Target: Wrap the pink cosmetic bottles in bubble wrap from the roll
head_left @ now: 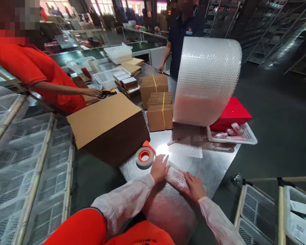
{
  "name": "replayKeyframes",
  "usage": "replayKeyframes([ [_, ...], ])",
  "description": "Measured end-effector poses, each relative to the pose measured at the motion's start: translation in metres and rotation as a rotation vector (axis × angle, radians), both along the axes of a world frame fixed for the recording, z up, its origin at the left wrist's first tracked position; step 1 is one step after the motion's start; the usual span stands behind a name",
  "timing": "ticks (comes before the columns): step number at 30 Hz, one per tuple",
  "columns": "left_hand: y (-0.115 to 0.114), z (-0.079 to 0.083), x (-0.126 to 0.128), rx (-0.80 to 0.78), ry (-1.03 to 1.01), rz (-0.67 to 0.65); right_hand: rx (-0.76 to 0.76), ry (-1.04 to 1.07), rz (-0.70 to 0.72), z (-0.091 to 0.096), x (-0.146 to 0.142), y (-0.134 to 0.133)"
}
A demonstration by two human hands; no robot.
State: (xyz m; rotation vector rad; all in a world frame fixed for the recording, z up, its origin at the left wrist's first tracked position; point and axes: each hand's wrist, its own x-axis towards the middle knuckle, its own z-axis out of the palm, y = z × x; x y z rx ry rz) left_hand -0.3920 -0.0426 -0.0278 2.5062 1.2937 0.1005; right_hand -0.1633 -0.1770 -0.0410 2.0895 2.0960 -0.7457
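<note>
Both my hands rest on a small bubble-wrapped bundle [176,176] lying on the shiny metal table [214,163]. My left hand [159,168] presses its left end with fingers stretched out. Fingers flat, my right hand [194,186] lies on its right end. What is inside the wrap does not show. A roll of tape with an orange core [145,156] sits just left of my left hand. A loose sheet of bubble wrap [186,149] lies beyond the bundle, with a pink pen-like item [173,141] near it.
A big bubble wrap roll [206,80] stands ahead. A stack of flat cardboard [108,127] lies left, strapped carton bundles [160,110] behind. A white tray [250,137] holds pink tubes and a red box [233,112]. One person in red reaches in at left; another stands behind.
</note>
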Motion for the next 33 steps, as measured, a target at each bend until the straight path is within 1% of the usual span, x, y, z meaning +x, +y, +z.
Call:
replayKeyframes([
  [1, 0.011, 0.006, -0.006, 0.002, 0.05, 0.214, 0.016, -0.022, -0.035, -0.005, -0.005, -0.006],
  [2, 0.022, 0.012, -0.01, -0.024, 0.096, 0.397, 0.033, -0.041, -0.069, -0.008, -0.01, -0.011],
  [3, 0.033, 0.017, -0.012, -0.073, 0.13, 0.528, 0.052, -0.057, -0.1, -0.01, -0.015, -0.015],
  [4, 0.043, 0.021, -0.013, -0.136, 0.154, 0.605, 0.072, -0.068, -0.126, -0.012, -0.02, -0.019],
  [5, 0.05, 0.023, -0.013, -0.198, 0.166, 0.64, 0.094, -0.076, -0.147, -0.012, -0.025, -0.022],
  [6, 0.055, 0.025, -0.013, -0.25, 0.172, 0.648, 0.117, -0.082, -0.166, -0.012, -0.03, -0.025],
  [8, 0.055, 0.028, -0.015, -0.305, 0.182, 0.624, 0.162, -0.093, -0.204, -0.01, -0.037, -0.029],
  [11, 0.041, 0.039, -0.029, -0.319, 0.18, 0.552, 0.148, -0.095, -0.281, -0.007, -0.043, -0.033],
  [14, 0.024, 0.058, -0.045, -0.33, 0.117, 0.427, 0.104, -0.053, -0.282, -0.001, -0.043, -0.035],
  [16, 0.016, 0.074, -0.045, -0.358, 0.043, 0.309, 0.099, -0.032, -0.257, 0.002, -0.042, -0.036],
  [18, 0.008, 0.09, -0.031, -0.418, -0.075, 0.173, 0.104, -0.023, -0.262, 0.004, -0.042, -0.038],
  [20, 0.002, 0.106, -0.005, -0.49, -0.169, 0.058, 0.116, -0.015, -0.282, 0.005, -0.043, -0.039],
  [21, -0.002, 0.114, 0.012, -0.511, -0.182, 0.023, 0.12, -0.01, -0.293, 0.005, -0.044, -0.04],
  [23, -0.007, 0.127, 0.047, -0.493, -0.122, -0.016, 0.123, -0.001, -0.328, 0.003, -0.046, -0.041],
  [25, -0.011, 0.136, 0.079, -0.43, -0.01, -0.05, 0.122, 0.01, -0.377, 0.002, -0.049, -0.042],
  [27, -0.012, 0.141, 0.104, -0.413, 0.1, -0.079, 0.133, 0.026, -0.431, 0.0, -0.052, -0.043],
  [29, -0.01, 0.141, 0.119, -0.462, 0.187, -0.098, 0.158, 0.04, -0.489, 0.0, -0.056, -0.042],
  [31, -0.008, 0.14, 0.126, -0.526, 0.234, -0.107, 0.179, 0.039, -0.539, 0.001, -0.059, -0.038],
  [33, -0.007, 0.138, 0.126, -0.56, 0.238, -0.104, 0.163, 0.028, -0.551, 0.004, -0.06, -0.033],
])
